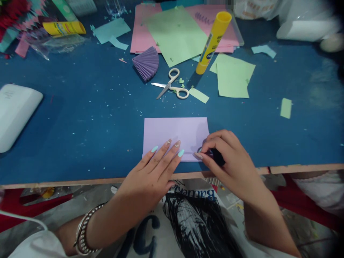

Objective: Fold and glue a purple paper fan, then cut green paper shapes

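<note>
A folded sheet of light purple paper (174, 130) lies at the table's near edge. My left hand (158, 170) rests flat on its lower part, fingers stretched out. At the sheet's lower right corner, my right hand (228, 157) has thumb and forefinger pinched together on the paper's edge; the exact grip is partly hidden by the fingers. Beyond the sheet lie open scissors (168, 85) with cream handles. A pleated purple paper fan (147, 64) is to their left, and a yellow glue stick (213, 43) stands upright to their right.
Pink sheets (139, 39) and a green sheet (177, 36) are stacked at the back. Green pieces (233, 79) lie at right, with small scraps scattered about. A white device (18, 111) sits at left; another glue stick (64, 28) lies behind it. White plastic bags (258, 9) are at back right.
</note>
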The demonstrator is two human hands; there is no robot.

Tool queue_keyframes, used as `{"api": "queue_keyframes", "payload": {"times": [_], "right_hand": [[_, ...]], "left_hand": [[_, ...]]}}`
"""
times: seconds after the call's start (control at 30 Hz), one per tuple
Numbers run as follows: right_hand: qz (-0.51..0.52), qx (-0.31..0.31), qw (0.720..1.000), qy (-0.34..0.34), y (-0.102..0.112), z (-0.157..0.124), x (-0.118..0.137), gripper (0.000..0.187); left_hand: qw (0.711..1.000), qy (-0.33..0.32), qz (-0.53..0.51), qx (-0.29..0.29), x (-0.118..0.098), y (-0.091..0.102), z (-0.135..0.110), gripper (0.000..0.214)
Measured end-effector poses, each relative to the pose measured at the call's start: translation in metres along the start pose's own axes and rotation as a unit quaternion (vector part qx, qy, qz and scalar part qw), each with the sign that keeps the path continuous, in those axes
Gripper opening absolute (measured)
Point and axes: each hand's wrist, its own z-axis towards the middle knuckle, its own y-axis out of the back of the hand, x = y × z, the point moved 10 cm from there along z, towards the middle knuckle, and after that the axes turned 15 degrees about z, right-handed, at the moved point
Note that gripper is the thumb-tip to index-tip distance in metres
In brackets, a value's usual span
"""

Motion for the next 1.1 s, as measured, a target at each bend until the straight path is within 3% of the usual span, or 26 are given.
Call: {"api": "queue_keyframes", "payload": {"times": [0.93,1.0,1.1], "right_hand": [[-0.036,-0.021,0.999,0.023,0.0,-0.001,0.004,0.006],[-0.07,-0.044,0.996,0.042,0.002,-0.004,0.009,0.007],[-0.142,-0.095,0.977,0.123,0.0,-0.015,0.031,0.017]], "left_hand": [[1.0,0.01,0.005,-0.003,0.002,-0.003,0.0,0.052],[1.0,0.017,0.008,-0.014,0.001,-0.002,0.0,0.05],[0.999,0.018,0.012,-0.024,0.0,-0.001,0.0,0.047]]}}
